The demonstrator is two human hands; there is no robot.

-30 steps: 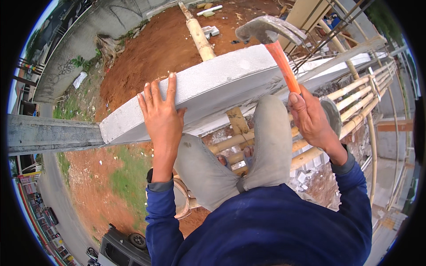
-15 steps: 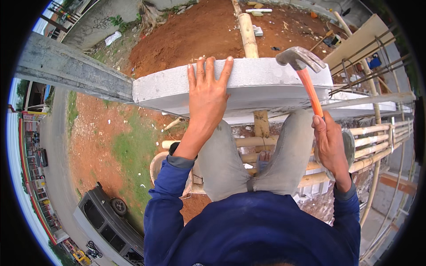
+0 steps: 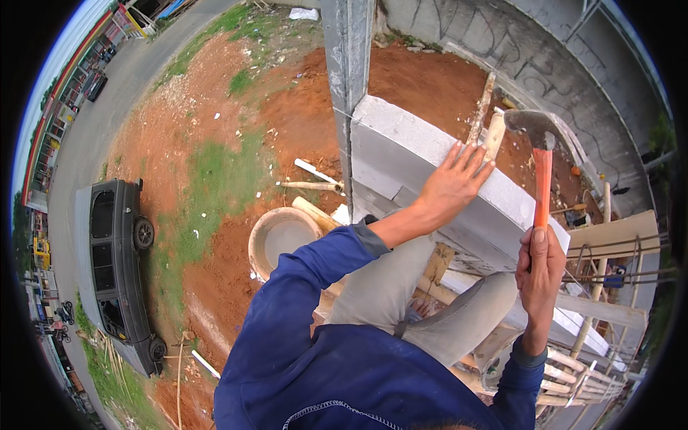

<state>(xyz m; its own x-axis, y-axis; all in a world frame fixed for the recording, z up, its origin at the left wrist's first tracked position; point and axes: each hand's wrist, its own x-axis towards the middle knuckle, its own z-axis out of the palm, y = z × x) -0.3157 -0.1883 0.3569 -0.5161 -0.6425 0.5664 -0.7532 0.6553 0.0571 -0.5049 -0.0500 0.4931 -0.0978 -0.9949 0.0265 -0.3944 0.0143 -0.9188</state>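
A long pale grey lightweight block (image 3: 401, 132) lies along the top of a wall of similar blocks, its left end against an upright concrete column (image 3: 345, 64). My left hand (image 3: 453, 185) rests flat on the block's upper edge with its fingers stretched out. My right hand (image 3: 541, 276) is wrapped round the orange handle of a claw hammer (image 3: 543, 183). The hammer stands upright near the block's right end, its grey metal head highest. In this view the head overlaps the ground behind; whether it touches anything cannot be told.
Bamboo scaffold poles (image 3: 573, 380) run at the lower right, beside thin steel rods (image 3: 638, 242) and a wooden board (image 3: 616, 236). A round tub (image 3: 256, 247) of grey material stands left of my knees. A dark van (image 3: 122, 265) is parked below left.
My view has swung to the left, so column and block now slant differently. My left hand stays on the block. The hammer is more upright, still in my right hand.
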